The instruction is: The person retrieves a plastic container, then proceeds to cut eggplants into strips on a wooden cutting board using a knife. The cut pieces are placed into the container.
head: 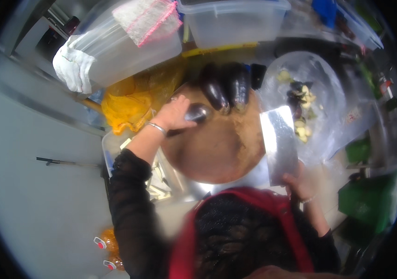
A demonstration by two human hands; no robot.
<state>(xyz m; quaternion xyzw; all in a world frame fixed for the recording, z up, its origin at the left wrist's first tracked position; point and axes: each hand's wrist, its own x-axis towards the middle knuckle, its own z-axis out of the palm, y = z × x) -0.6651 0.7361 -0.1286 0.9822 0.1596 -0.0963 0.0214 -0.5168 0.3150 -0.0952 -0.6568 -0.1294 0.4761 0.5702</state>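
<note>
My left hand (175,114) rests on an eggplant (197,113) at the left part of a round wooden chopping board (215,146); its fingers hide part of the eggplant. My right hand (297,183) grips a cleaver (279,143), its broad blade upright in the picture beside the board's right edge. Two more dark eggplants (239,85) lie side by side at the board's far edge. To the right, a clear plastic bag (327,87) holds cut pale and dark eggplant pieces (306,97). Pale cut strips (158,174) lie in a container (107,153) under my left forearm.
Beyond the board stand two translucent plastic bins (233,28) (135,52), one draped with cloths (146,19). A yellow mesh bag (128,108) lies to the left of the board. A green bin (369,204) stands at lower right.
</note>
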